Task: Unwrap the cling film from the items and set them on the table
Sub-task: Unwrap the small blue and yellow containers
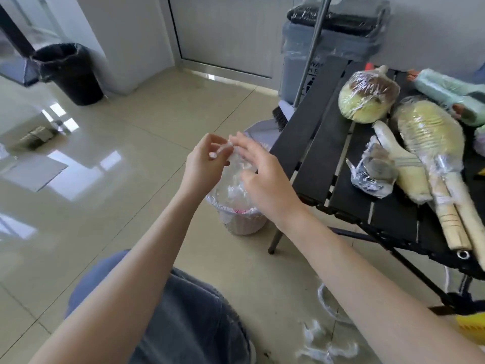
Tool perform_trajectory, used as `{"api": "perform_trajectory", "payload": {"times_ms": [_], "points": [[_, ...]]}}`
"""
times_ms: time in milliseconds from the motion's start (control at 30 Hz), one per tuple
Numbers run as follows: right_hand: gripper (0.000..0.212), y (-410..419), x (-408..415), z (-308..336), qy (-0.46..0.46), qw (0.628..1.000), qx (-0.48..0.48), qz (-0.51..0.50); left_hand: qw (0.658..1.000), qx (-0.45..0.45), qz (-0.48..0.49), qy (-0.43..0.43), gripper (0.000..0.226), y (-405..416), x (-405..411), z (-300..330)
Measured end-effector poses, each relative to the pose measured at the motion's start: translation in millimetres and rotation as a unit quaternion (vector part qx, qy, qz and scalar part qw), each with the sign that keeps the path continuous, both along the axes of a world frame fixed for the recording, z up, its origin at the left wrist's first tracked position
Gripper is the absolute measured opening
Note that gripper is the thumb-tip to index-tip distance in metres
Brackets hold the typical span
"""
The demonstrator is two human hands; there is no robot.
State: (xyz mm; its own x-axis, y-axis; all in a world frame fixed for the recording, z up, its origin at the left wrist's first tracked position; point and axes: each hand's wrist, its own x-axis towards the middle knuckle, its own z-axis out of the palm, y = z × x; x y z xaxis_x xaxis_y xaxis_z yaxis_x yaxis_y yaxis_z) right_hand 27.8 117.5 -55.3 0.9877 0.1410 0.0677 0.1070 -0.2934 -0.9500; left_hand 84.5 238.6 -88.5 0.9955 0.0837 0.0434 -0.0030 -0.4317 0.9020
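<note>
Between the two raised hands hangs a sheet of clear cling film (232,174); the left hand (203,164) pinches its top edge and the right hand (262,177) holds it alongside. Directly below sits a lined small bin (242,219). Right of the grip, wrapped items (367,94) lie on a black slatted table (315,158).

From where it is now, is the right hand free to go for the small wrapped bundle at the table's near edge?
Probably not yet. The right hand and left hand both hold a wad of cling film over the small bin. The wrapped bundle lies unobstructed on the table.
</note>
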Motion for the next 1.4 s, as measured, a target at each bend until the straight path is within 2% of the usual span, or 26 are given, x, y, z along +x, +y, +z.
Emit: {"api": "perform_trajectory", "payload": {"times_ms": [67,133,233,300,367,467,533,667,767,800,933,1000,1133,1200,1333,1400], "points": [[0.064,4,1,-20,-0.002,0.999,-0.032,0.005,0.998,0.006,-0.016,0.066,0.019,2,14,-25],[0.065,5,-1,-33,-0.046,0.997,-0.063,0.010,0.984,0.033,-0.084,0.155,0.041,4,19,-43],[0.063,8,-4,-46,-0.099,0.991,-0.082,0.034,0.960,0.083,-0.153,0.220,0.045,8,23,-66],[0.060,9,-4,-57,-0.097,0.990,-0.093,0.050,0.949,0.175,-0.166,0.201,0.042,10,23,-83],[0.055,6,-2,-73,-0.068,0.988,-0.126,0.056,0.928,0.280,-0.205,0.138,0.038,12,16,-105],[0.049,-10,8,-102,-0.001,0.974,-0.219,0.057,0.853,0.438,-0.269,0.090,0.048,15,3,-144],[0.050,-26,11,-118,0.034,0.957,-0.281,0.054,0.813,0.511,-0.273,0.055,0.039,9,2,-154],[0.049,-54,3,-135,0.053,0.937,-0.341,0.060,0.769,0.572,-0.275,-0.079,0.013,-12,-2,-149],[0.054,-64,-7,-137,0.075,0.921,-0.368,0.105,0.713,0.597,-0.367,-0.004,0.018,-26,-21,-144],[0.056,-67,-12,-138,0.087,0.915,-0.375,0.122,0.709,0.589,-0.389,0.014,0.018,-29,-25,-140],[0.056,-69,-36,-144,0.092,0.891,-0.412,0.171,0.720,0.533,-0.443,0.045,0.004,-28,-46,-130],[0.045,-70,-50,-149,0.089,0.886,-0.420,0.177,0.736,0.497,-0.455,0.069,0.008,-28,-66,-132],[0.020,-80,-76,-155,0.158,0.922,-0.347,0.064,0.794,0.400,-0.451,0.078,0.003,-49,-115,-137],[0.015,-90,-89,-159,0.181,0.921,-0.346,0.007,0.814,0.354,-0.453,0.078,0.003,-68,-137,-141],[0.035,-122,-111,-164,0.223,0.902,-0.367,-0.032,0.822,0.286,-0.483,0.098,0.014,-110,-173,-151],[0.038,-143,-122,-166,0.240,0.895,-0.374,-0.041,0.827,0.251,-0.497,0.081,0.019,-129,-178,-149]]}}
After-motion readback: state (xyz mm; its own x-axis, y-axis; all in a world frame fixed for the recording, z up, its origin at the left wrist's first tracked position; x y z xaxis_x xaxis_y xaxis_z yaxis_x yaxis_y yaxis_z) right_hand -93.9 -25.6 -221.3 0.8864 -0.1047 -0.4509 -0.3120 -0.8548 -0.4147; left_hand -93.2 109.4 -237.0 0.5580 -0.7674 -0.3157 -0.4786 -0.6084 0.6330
